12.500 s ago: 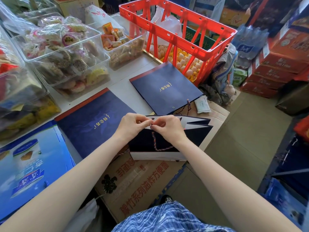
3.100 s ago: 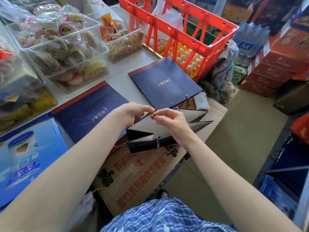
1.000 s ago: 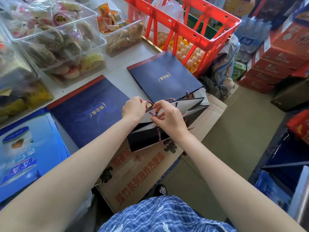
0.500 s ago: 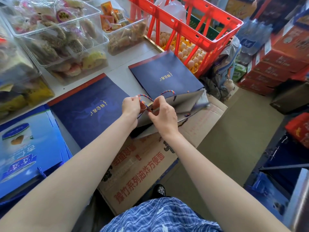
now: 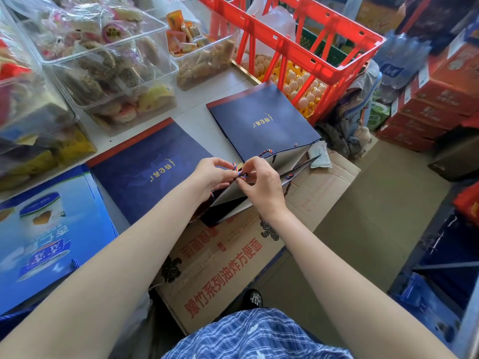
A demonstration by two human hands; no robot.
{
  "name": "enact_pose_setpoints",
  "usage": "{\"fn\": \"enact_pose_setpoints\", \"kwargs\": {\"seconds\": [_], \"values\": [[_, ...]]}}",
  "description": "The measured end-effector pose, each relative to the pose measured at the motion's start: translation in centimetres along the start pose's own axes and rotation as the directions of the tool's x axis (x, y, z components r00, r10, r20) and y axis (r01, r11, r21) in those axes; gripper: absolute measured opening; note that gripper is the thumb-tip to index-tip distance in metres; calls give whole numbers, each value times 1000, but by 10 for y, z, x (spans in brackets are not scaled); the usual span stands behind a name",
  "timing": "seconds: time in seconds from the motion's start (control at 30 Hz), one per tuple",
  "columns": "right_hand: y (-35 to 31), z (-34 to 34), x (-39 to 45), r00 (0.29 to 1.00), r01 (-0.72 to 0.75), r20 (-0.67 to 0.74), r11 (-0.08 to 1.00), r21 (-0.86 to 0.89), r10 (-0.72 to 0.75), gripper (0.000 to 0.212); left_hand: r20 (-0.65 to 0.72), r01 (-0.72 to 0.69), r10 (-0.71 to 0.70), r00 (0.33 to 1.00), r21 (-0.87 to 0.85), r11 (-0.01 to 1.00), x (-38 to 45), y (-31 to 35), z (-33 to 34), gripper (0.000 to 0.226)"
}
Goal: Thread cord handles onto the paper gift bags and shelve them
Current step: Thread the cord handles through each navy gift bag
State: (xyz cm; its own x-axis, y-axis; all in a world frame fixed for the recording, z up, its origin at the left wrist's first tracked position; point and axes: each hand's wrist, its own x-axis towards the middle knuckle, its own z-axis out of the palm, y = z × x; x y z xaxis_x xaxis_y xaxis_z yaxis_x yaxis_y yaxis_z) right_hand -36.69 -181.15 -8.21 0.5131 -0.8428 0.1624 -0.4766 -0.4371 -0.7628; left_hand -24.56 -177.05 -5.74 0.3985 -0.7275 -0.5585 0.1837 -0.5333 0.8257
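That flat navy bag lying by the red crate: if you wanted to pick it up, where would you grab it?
Probably by the near right corner of the flat navy bag, coming from the person's side. That end juts past the counter over the cardboard box, so fingers could likely slip beneath it. The far edge lies close to the red crate.

Open gift bag (image 5: 282, 161): navy outside, pale grey lining. Cord (image 5: 239, 172): red, blue and white twist. Beside it, flat bags (image 5: 153, 164): navy, gold lettering, red edge. Behind, crate (image 5: 305, 35): red-orange. Garment (image 5: 256, 335): blue-white plaid.
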Motion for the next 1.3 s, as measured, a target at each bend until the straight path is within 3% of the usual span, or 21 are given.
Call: {"fn": "enact_pose_setpoints", "kwargs": {"seconds": [0.2, 0.33, 0.57, 0.83, 0.93, 1.0, 1.07, 1.17, 1.3], "values": [[-6, -12, -4, 986, 153, 63, 988, -18, -152, 17, 73, 164, -156, 985, -120, 979, -6, 1, -2, 18], [-5, -17, -8, 980, 184, 84, 982, -39, -180, 18, 147, 207, -184, 972, -155, 966, -13, -1, -4, 5], [0, -15, -11, 978, 161, 138, 986, -38, -154, 19, 33, -2, 3, 999, -14, 1000, -18, -4, -3, 19], [5, -13, -15, 954, 178, 258, 981, -81, -152, 26, -32, 17, -23, 999, -175, 984, -27, -16, -12, 23], [9, -20, -10, 977, 110, 196, 986, -128, -84, 23, -72, -9, -3, 997, -173, 985, -27, -16, -19, 21], [10, -27, -1, 986, -12, 162, 977, -213, 47, 27, -93, -36, 25, 995, -118, 992, -24, -17, -23, 21], [8, -32, 11, 963, -158, 171, 949, -271, 209, 38, -119, -58, 50, 992, -63, 996, -21, -19, -25, 22], [1, -31, 31, 910, -343, 166, 915, -213, 380, 46, -150, -74, 69, 986, -29, 997, -18, -19, -27, 22], [-12, -11, 52, 894, -437, 80, 897, -64, 441, 19, -107, -74, 79, 991, 47, 996, -19, -19, -28, 16]]}}
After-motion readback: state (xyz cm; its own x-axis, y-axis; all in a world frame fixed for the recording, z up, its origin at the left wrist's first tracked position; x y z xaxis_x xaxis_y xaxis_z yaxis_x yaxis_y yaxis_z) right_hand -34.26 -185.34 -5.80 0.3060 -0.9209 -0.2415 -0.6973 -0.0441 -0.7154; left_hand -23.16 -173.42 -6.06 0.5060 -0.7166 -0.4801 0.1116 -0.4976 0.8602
